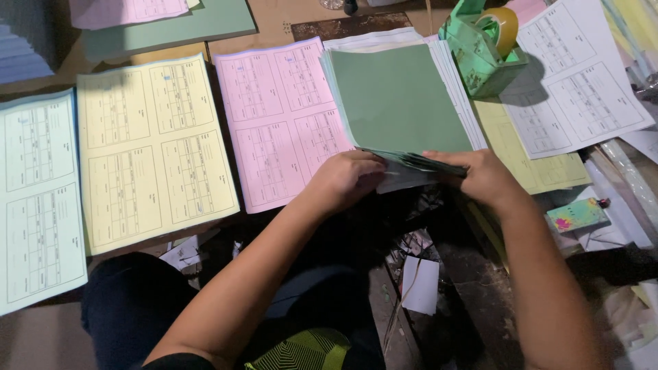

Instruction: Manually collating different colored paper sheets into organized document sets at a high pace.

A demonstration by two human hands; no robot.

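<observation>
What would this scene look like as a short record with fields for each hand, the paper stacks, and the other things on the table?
left hand: grips near edge of green stack, left side
right hand: grips same edge, right side
green stack: plain green sheet on top, near edge lifted and fanned
pink forms: flat, left of green stack
yellow forms: flat, left of pink forms
blue forms: flat, far left
white forms: flat, far right
tape dispenser: green, behind green stack, to its right
</observation>
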